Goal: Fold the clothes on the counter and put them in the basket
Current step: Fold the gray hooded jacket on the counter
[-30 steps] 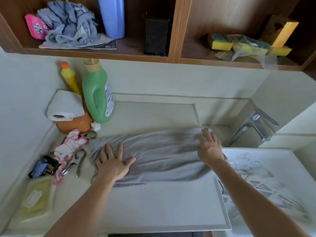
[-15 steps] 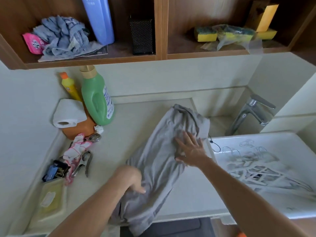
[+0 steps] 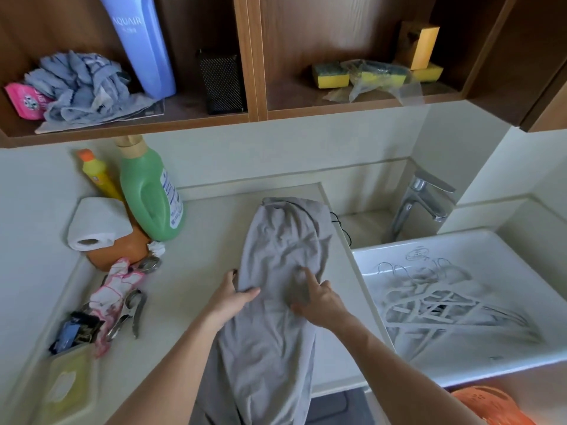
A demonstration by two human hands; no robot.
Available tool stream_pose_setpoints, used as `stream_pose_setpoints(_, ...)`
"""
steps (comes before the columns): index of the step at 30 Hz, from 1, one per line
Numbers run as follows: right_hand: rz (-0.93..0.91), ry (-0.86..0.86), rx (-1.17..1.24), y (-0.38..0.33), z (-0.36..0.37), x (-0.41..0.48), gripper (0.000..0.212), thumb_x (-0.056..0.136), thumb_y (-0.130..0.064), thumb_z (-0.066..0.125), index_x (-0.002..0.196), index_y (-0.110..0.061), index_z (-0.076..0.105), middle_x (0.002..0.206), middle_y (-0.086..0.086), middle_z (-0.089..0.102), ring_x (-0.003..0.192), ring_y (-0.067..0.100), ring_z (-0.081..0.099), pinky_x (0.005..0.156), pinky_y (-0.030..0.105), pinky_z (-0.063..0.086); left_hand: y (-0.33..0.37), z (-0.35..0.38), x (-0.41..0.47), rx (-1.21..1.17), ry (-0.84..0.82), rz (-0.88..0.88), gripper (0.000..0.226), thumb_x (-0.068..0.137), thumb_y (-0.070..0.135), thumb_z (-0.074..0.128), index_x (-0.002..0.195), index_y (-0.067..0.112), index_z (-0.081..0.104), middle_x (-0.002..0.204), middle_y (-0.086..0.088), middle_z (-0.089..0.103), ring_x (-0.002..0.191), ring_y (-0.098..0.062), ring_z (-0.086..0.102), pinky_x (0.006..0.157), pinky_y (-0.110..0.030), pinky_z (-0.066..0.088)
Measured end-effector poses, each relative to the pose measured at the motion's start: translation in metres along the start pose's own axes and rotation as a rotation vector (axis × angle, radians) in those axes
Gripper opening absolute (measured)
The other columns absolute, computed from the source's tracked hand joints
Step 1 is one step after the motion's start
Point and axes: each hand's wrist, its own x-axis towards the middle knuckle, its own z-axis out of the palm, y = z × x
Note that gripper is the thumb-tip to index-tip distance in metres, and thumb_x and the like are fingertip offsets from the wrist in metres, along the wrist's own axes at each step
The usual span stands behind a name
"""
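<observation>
In the frame's centre the left hand [image 3: 233, 297] pinches the grey garment [image 3: 282, 240] at its edge; the right hand [image 3: 319, 299] lies on it, grip unclear; the lower end is cut off.

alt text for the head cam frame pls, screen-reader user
A grey garment lies lengthwise on a pale counter, its near end hanging over the front edge; the left hand grips its left edge and the right hand pinches the cloth nearby. White hangers lie in the sink at right; an orange basket shows bottom right.
</observation>
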Motion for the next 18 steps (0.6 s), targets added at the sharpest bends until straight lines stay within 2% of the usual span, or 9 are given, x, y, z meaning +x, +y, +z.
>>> stream_pose_setpoints(3,-0.047,0.031,0.217,0.015,-0.003,-0.001,0.103,0.074,-0.039,0.082,0.151,-0.043,0.015,0.120,0.010,0.054,0.116,0.030,0.056,0.101,0.034,0.045,0.004,-0.005,-0.008,-0.192,-0.101,-0.004,0.056,0.081,0.005,0.078,0.128,0.018,0.050,0.118,-0.008,0.070,0.096,-0.017,0.070,0.079,-0.029,0.055)
stream_pose_setpoints(6,-0.157,0.130,0.388,0.021,-0.005,-0.007,0.100,0.076,-0.030,0.084,0.150,-0.045,0.019,0.114,0.006,0.046,0.100,0.011,0.051,0.095,0.020,0.039,0.011,-0.008,-0.014,-0.248,-0.097,0.105,0.067,0.080,-0.002,0.077,0.132,0.027,0.049,0.128,0.000,0.065,0.110,-0.012,0.065,0.096,-0.027,0.051)
stream_pose_setpoints(8,-0.176,0.181,0.508,0.022,-0.004,-0.010,0.108,0.076,-0.027,0.085,0.155,-0.038,0.012,0.128,0.007,0.037,0.115,0.012,0.045,0.099,0.016,0.031,0.018,-0.009,-0.018,-0.203,-0.042,0.204,0.083,0.079,0.003,0.080,0.146,0.032,0.040,0.141,0.014,0.051,0.128,-0.003,0.050,0.105,-0.019,0.039)
stream_pose_setpoints(10,-0.183,0.213,0.568,0.017,-0.008,-0.013,0.112,0.075,-0.028,0.086,0.154,-0.040,0.009,0.153,0.006,0.018,0.143,0.016,0.026,0.107,0.020,0.026,0.028,-0.011,-0.024,-0.177,-0.017,0.324,0.086,0.081,0.005,0.079,0.150,0.034,0.038,0.144,0.024,0.043,0.134,0.009,0.038,0.102,-0.005,0.032)
stream_pose_setpoints(11,-0.214,0.239,0.514,0.012,-0.014,-0.016,0.111,0.075,-0.030,0.086,0.153,-0.042,0.008,0.161,0.003,0.004,0.147,0.016,0.020,0.108,0.022,0.028,0.034,-0.012,-0.026,-0.161,-0.005,0.380,0.080,0.083,0.004,0.077,0.148,0.033,0.042,0.143,0.025,0.045,0.134,0.012,0.038,0.100,-0.001,0.031)
stream_pose_setpoints(13,-0.340,0.279,0.311,-0.002,-0.029,-0.022,0.109,0.073,-0.040,0.085,0.151,-0.049,0.010,0.163,-0.007,-0.017,0.141,0.015,0.036,0.104,0.030,0.040,0.050,-0.014,-0.031,-0.145,0.016,0.483,0.061,0.085,-0.001,0.073,0.137,0.025,0.056,0.139,0.015,0.056,0.133,0.005,0.044,0.101,-0.003,0.034)
stream_pose_setpoints(14,-0.404,0.270,0.217,-0.012,-0.039,-0.026,0.109,0.069,-0.048,0.085,0.150,-0.053,0.011,0.162,-0.012,-0.019,0.137,0.015,0.042,0.104,0.034,0.043,0.058,-0.016,-0.034,-0.142,0.028,0.526,0.052,0.085,-0.002,0.072,0.131,0.020,0.062,0.134,0.011,0.061,0.132,0.000,0.049,0.102,-0.007,0.037)
stream_pose_setpoints(16,-0.444,0.232,0.088,-0.029,-0.054,-0.029,0.119,0.060,-0.062,0.083,0.150,-0.055,0.007,0.163,-0.017,-0.012,0.143,0.020,0.033,0.112,0.041,0.037,0.079,-0.020,-0.042,-0.137,0.028,0.570,0.046,0.085,-0.002,0.073,0.127,0.014,0.065,0.128,0.013,0.065,0.126,0.003,0.053,0.100,-0.007,0.038)
stream_pose_setpoints(18,-0.410,0.244,0.056,-0.038,-0.068,-0.027,0.129,0.055,-0.061,0.085,0.154,-0.047,0.004,0.162,-0.009,0.010,0.144,0.024,0.030,0.113,0.041,0.035,0.101,-0.028,-0.051,-0.107,-0.010,0.609,0.054,0.082,-0.002,0.075,0.130,0.019,0.064,0.129,0.019,0.062,0.123,0.012,0.051,0.099,-0.003,0.034)
